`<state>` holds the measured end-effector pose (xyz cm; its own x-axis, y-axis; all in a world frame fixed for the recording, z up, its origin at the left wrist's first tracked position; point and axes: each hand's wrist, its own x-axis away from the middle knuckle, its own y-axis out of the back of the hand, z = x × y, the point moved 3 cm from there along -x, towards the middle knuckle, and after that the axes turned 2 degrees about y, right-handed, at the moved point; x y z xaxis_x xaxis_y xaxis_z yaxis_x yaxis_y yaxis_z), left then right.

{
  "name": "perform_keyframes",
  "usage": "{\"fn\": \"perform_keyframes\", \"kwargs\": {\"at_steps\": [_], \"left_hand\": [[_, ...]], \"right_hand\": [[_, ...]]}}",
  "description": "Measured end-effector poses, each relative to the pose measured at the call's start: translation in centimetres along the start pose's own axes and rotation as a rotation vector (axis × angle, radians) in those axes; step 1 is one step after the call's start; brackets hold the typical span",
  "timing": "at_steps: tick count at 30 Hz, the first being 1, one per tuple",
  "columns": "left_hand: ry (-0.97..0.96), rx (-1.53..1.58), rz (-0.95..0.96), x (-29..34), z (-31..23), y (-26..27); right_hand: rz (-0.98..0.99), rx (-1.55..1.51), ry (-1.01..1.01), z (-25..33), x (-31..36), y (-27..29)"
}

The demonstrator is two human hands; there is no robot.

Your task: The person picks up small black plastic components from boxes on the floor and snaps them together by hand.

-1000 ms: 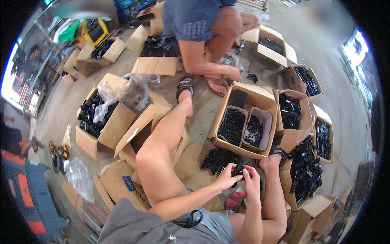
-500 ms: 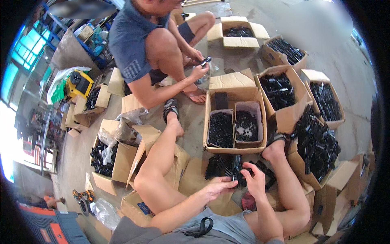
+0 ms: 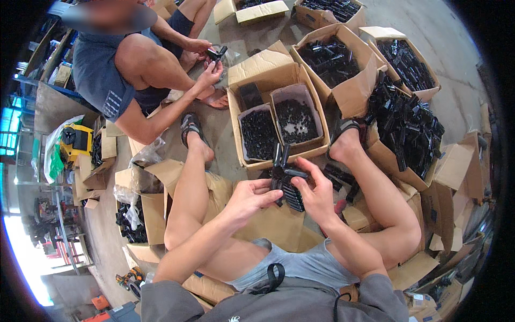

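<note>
Between my two hands is a black plastic part with several arms (image 3: 279,170), two of them pointing up and one to the right. My left hand (image 3: 249,197) pinches it from the left with thumb and fingers. From the right, my right hand (image 3: 317,194) closes on it, the thumb against its side arm. Right below lies a ribbed row of black parts (image 3: 292,197), partly covered by my fingers. Just beyond my hands stands a cardboard box (image 3: 236,134) holding two smaller trays of small black pieces (image 3: 257,131), (image 3: 295,119).
Open cartons of black parts stand to the right, one with a high heap (image 3: 405,126). Another carton (image 3: 155,214) with plastic bags is at my left. A co-worker (image 3: 102,75) squats at the upper left, handling a similar black part (image 3: 216,53). A power drill (image 3: 130,280) lies lower left.
My view has swung, so the boxes sit higher and further left. My hands have come up off the row of parts, and the black part between them now shows its arms.
</note>
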<state>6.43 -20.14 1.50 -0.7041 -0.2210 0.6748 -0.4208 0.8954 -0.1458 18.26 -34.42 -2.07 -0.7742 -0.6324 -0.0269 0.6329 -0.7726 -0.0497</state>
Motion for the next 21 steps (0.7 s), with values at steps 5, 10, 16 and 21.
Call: {"fn": "perform_keyframes", "kwargs": {"at_steps": [5, 10, 16, 21], "left_hand": [[-0.23, -0.401, -0.128, 1.3, -0.8, 6.2], [-0.234, -1.123, -0.376, 3.1, -5.9, 7.3], [-0.292, -1.384, -0.389, 2.8, -4.2, 10.1], [-0.25, -1.414, -0.296, 3.5, -3.8, 10.7]], "right_hand": [[-0.004, 0.058, -0.032, -1.9, -3.2, 0.2], [0.056, 0.68, 0.051, -6.7, -13.6, 2.6], [0.067, 0.735, 0.251, -7.0, -17.7, -5.1], [0.576, 1.407, 0.342, -10.0, -16.7, -11.0]]}}
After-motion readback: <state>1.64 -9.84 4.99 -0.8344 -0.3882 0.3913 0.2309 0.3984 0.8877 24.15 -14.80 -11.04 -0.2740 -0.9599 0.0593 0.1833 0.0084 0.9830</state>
